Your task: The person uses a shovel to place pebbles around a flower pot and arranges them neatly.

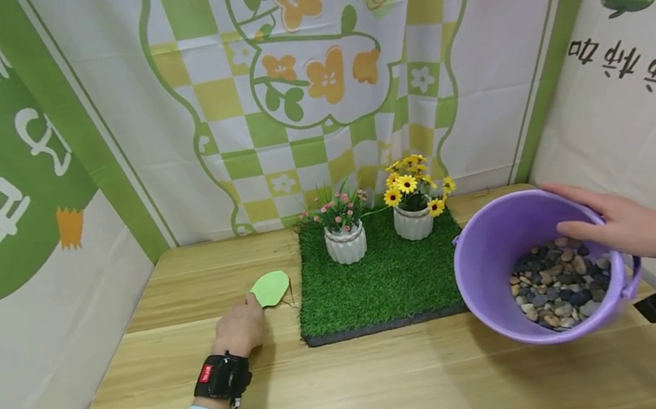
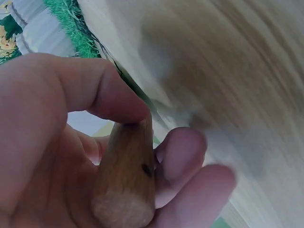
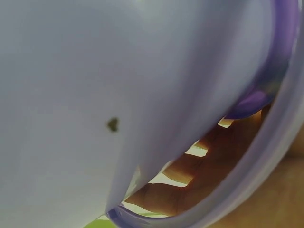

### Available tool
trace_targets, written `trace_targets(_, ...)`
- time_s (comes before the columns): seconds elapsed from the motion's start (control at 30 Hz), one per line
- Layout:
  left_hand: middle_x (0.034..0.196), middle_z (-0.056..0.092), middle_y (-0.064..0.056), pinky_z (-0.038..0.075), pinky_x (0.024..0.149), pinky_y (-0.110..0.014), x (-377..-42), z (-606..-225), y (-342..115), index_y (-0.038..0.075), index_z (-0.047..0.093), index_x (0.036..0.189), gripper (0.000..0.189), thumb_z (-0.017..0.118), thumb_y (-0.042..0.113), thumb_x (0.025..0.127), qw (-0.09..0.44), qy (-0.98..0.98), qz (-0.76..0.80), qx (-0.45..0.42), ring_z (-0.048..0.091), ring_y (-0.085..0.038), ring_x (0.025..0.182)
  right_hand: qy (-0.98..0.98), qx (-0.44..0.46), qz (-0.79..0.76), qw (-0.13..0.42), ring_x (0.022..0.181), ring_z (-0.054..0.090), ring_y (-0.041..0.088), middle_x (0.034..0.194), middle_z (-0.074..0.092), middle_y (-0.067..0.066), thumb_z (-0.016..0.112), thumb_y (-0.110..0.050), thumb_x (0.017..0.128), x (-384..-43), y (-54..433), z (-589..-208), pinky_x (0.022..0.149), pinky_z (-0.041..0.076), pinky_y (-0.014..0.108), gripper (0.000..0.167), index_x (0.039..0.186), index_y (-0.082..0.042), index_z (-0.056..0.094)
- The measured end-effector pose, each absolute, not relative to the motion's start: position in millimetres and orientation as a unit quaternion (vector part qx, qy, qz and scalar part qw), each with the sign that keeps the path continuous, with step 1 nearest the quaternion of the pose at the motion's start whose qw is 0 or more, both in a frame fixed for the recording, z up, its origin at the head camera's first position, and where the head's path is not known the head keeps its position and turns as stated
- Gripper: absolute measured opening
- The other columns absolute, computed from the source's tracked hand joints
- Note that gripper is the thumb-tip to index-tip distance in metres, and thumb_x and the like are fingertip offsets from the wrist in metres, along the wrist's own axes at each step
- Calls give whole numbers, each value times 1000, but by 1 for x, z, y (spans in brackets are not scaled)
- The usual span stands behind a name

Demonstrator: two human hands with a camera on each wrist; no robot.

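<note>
My left hand (image 1: 238, 327) is low over the tabletop, left of the grass mat. It holds a small trowel with a green blade (image 1: 270, 289); in the left wrist view, thumb and fingers curl round its wooden handle (image 2: 126, 175). On the right, a purple bucket (image 1: 483, 270) tilts with its mouth facing me, and pebbles (image 1: 559, 286) of mixed colours lie inside. My right hand (image 1: 636, 222) grips the bucket's right rim, thumb inside, the other fingers mostly hidden behind it. In the right wrist view the bucket's outer wall (image 3: 95, 85) fills most of the picture, beside its carrying handle (image 3: 237, 190).
A green artificial grass mat (image 1: 373, 296) lies mid-table. On it stand a white pot (image 1: 347, 244) with pink flowers and a white pot (image 1: 413, 223) with yellow flowers. Printed curtains (image 1: 346, 110) hang behind and at both sides of the wooden table (image 1: 357, 398).
</note>
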State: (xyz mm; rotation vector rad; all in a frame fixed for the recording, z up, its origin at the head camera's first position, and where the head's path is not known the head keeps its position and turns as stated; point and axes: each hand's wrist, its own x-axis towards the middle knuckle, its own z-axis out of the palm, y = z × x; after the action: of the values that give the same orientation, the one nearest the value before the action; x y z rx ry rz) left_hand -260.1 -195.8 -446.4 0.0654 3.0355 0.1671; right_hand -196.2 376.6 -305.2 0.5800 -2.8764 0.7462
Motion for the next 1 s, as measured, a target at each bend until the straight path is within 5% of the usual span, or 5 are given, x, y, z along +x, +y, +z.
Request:
trace_targets(0.07, 78, 59, -18, 49, 58, -43, -261, -446, -195, -7, 43, 118, 29, 47, 9, 93, 61, 997, 52, 15, 61, -30, 71, -949, 192, 245, 56, 117, 55, 40, 137, 52, 30, 63, -18, 95, -197, 376, -305, 90, 44, 58, 71, 156, -14, 27)
trace_targets(0.4, 71, 57, -14, 48, 53, -43, -260, -449, -198, -7, 46, 118, 32, 51, 11, 93, 37, 998, 53, 17, 60, -28, 65, -949, 195, 241, 54, 119, 53, 41, 139, 51, 29, 63, -19, 95, -196, 374, -303, 92, 43, 54, 71, 156, -13, 27)
trace_targets(0.67, 70, 61, -7, 45, 47, -43, -261, -442, -197, 8, 65, 73, 18, 61, 14, 90, -13, 998, 46, 52, 58, -22, 61, -954, 182, 235, 50, 120, 51, 39, 144, 48, 25, 62, -24, 96, -197, 375, -305, 87, 43, 23, 70, 156, -21, 26)
trace_targets(0.8, 65, 56, -3, 43, 46, -39, -260, -437, -195, 13, 61, 65, 23, 65, 15, 88, -23, 995, 47, 83, 54, -18, 58, -950, 184, 249, 40, 124, 46, 48, 147, 43, 28, 60, -24, 97, -196, 374, -304, 96, 46, 47, 70, 157, -21, 24)
trace_targets(1.0, 64, 55, -2, 41, 45, -38, -254, -433, -190, 14, 65, 68, 21, 67, 17, 88, -28, 994, 47, 93, 52, -18, 57, -950, 194, 239, 48, 121, 51, 16, 145, 46, 26, 62, -22, 96, -198, 371, -304, 94, 46, 37, 68, 155, -16, 29)
